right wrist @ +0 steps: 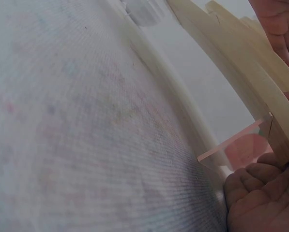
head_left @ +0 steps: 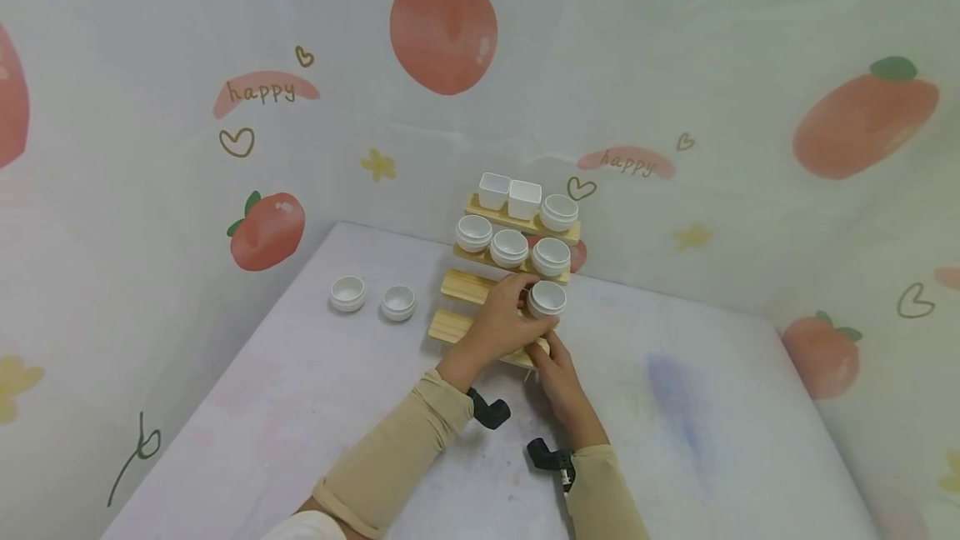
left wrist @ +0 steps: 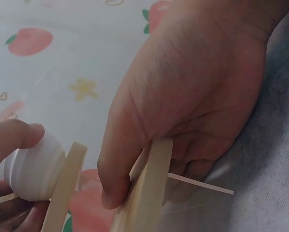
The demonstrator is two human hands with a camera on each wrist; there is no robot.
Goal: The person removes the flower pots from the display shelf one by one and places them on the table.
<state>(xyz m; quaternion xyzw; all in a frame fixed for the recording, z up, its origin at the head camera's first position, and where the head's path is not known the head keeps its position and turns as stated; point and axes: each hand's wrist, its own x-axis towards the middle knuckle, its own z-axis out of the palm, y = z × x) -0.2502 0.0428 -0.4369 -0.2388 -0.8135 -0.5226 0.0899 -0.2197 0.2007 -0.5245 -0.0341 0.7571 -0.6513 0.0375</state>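
I have the left hand [head_left: 504, 319] curled round a small white bowl [head_left: 547, 298], thumb and fingers clamped on its sides, at the right end of the third board [head_left: 467, 286] down. Just below, the right hand [head_left: 558, 373] pinches the right end of the bottom board [head_left: 450, 327], thumb above and fingers beneath. Behind the held bowl is a row of three round bowls [head_left: 510, 248]; the top board [head_left: 471, 205] carries two square cups [head_left: 524, 200] and another round bowl [head_left: 559, 213]. Two loose bowls [head_left: 348, 294] stand on the table [head_left: 720, 407] to the left.

My worry is the board's end: released off-centre, the bowl could tip over the edge. Lifted knuckles might nudge the bowl just behind. If the right hand pulled, I think the whole stand could tilt and everything on it slide.

From the head view I can't see under the held bowl; the left wrist view puts its base against the board, but whether it sits flat I can't tell. The right fingertips are partly hidden, the clear side panel [right wrist: 236, 137] is hard to make out, and a white shape [head_left: 303, 527] is cut off at the bottom edge.
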